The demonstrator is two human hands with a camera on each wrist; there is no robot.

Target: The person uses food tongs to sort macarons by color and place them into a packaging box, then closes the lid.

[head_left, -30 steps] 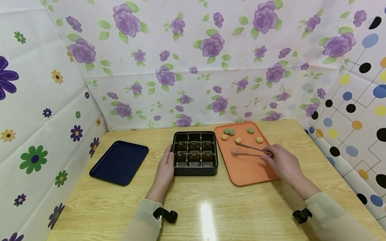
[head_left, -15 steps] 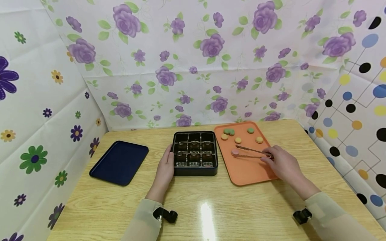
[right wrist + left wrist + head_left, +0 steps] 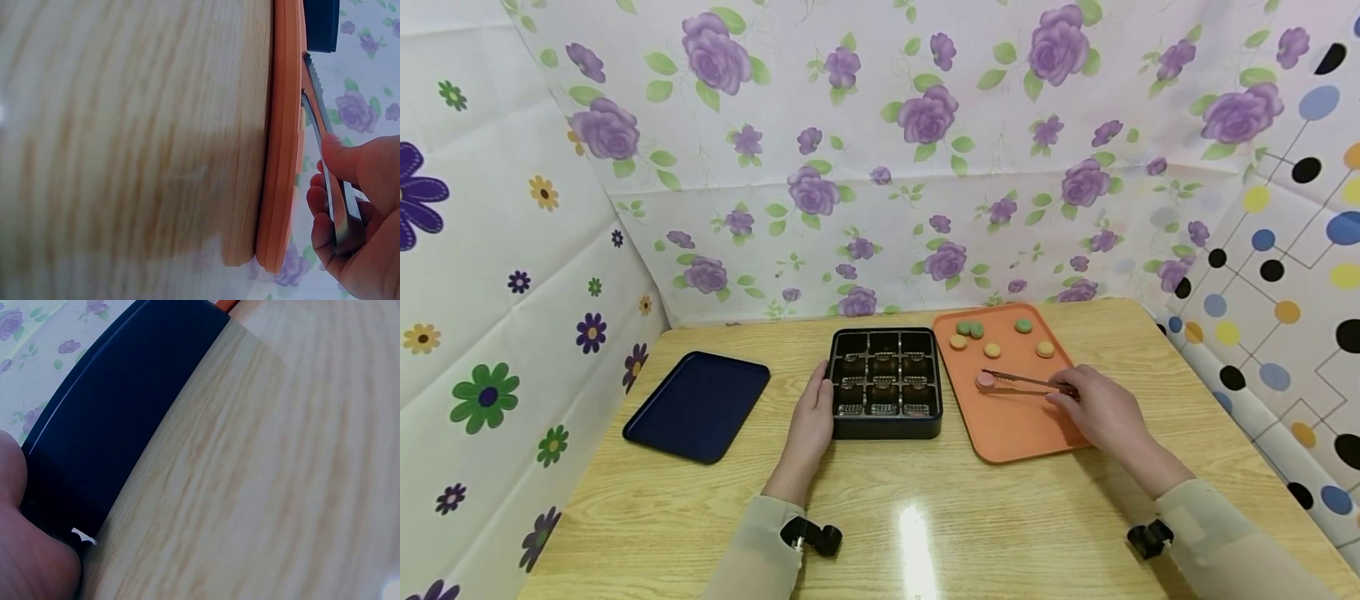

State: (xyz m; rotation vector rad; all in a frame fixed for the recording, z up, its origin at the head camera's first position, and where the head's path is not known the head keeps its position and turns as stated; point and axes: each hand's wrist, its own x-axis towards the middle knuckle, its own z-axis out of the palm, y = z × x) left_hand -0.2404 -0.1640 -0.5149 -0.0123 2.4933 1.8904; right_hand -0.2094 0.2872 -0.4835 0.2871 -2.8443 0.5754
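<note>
My right hand (image 3: 1102,407) grips metal tongs (image 3: 1030,380) above the orange tray (image 3: 1022,433). The tong tips stand around a pink macaron (image 3: 985,379); whether both touch it I cannot tell. In the right wrist view, thumb and fingers wrap the tongs (image 3: 334,162) near their closed end. My left hand (image 3: 812,408) lies along the left side of a dark box (image 3: 887,427), its fingers fairly straight. The box has a divided insert with several bare compartments. In the left wrist view, part of that hand (image 3: 37,550) touches the box's dark wall (image 3: 112,419).
Farther back on the orange tray lie green macarons (image 3: 970,329) and yellow macarons (image 3: 992,351). A flat dark blue tray (image 3: 700,407) rests to the left on the wooden table (image 3: 865,517). Flowered cloth (image 3: 880,167) hangs behind the table.
The tong tips have shifted slightly toward me, from beside a yellow macaron to around the pink one, and have drawn closer together. My left hand and the box have stayed put.
</note>
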